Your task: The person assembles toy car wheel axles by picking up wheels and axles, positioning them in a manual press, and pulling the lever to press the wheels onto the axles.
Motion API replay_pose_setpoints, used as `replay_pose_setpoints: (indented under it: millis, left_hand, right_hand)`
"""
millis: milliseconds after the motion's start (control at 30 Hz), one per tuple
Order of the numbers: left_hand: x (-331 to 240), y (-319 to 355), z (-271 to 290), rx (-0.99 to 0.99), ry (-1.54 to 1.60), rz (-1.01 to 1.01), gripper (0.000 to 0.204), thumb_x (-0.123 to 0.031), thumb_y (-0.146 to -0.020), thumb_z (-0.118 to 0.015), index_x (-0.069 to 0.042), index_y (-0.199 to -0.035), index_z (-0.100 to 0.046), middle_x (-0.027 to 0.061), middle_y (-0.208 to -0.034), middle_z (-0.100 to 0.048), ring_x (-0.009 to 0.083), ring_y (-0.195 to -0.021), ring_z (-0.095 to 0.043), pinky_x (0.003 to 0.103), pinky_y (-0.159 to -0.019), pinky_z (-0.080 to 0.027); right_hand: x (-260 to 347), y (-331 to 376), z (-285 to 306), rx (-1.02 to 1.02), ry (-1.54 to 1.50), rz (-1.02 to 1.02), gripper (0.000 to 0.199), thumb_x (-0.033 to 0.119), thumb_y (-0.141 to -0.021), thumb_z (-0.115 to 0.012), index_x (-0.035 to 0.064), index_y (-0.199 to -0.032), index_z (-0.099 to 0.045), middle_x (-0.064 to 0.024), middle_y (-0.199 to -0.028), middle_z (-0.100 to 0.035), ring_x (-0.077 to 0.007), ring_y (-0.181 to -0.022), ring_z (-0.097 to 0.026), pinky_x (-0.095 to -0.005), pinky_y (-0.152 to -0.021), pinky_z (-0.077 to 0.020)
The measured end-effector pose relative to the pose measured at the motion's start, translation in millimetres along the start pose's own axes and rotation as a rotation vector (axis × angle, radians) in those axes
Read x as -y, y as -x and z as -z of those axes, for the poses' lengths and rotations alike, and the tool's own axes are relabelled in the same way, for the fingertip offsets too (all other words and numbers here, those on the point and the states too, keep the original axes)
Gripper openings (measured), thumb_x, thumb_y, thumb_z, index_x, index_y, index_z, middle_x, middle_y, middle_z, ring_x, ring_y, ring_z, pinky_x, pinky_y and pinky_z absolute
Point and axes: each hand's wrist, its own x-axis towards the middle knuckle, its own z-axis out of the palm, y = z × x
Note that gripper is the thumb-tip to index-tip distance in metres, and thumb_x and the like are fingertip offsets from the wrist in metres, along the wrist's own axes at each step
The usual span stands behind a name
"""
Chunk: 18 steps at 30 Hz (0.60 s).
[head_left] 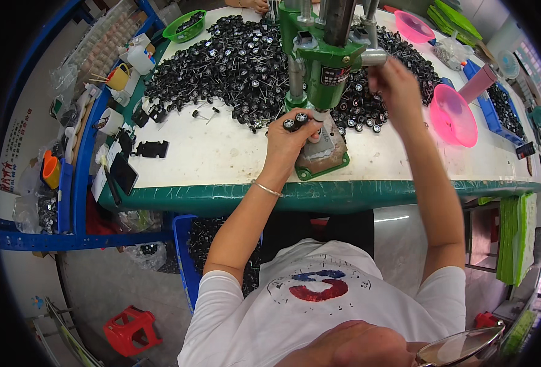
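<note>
My left hand (290,142) holds small black toy wheels (295,120) on an axle, right at the base (322,160) of a green hand press (322,58). My right hand (394,85) is raised and closed around the press's metal lever handle (374,57). A large heap of black wheels with axles (233,61) covers the white table (221,153) behind the press. My forearms rise from the lower edge; the left wrist wears a thin bracelet.
Pink bowls (452,115) stand at the right, a green bowl (185,25) at the back left. A black chassis part (151,148) and a phone (123,173) lie at the left. Blue bin of wheels (191,244) under the table, red stool (131,330) on the floor. Another person's hand (255,5) at the far edge.
</note>
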Motion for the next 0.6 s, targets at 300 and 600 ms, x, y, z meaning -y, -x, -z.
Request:
replay_pose_setpoints:
  millis: [300, 600]
  left_hand:
    - [-13.0, -3.8, 6.6, 0.009, -0.116, -0.026, 0.014, 0.001, -0.077, -0.073, 0.003, -0.09, -0.068, 0.003, -0.071, -0.064, 0.0082, -0.059, -0.058, 0.022, -0.058, -0.047]
    - [-9.8, -4.0, 4.8, 0.013, -0.234, -0.079, 0.016, 0.0, -0.077, -0.074, 0.002, -0.092, -0.069, 0.003, -0.072, -0.066, 0.0084, -0.06, -0.061, 0.022, -0.057, -0.048]
  right_hand:
    - [130.4, -87.2, -53.9, 0.096, -0.418, 0.007, 0.026, 0.027, -0.1, -0.05, 0.0034, -0.093, -0.06, -0.002, -0.078, -0.061, -0.0112, -0.059, -0.055, -0.023, -0.056, -0.0496]
    - [132.6, -75.4, -53.9, -0.145, -0.327, 0.23, 0.026, 0.026, -0.092, -0.06, 0.0142, -0.071, -0.051, 0.0071, -0.055, -0.04, -0.0049, -0.04, -0.036, -0.0215, -0.035, -0.0263]
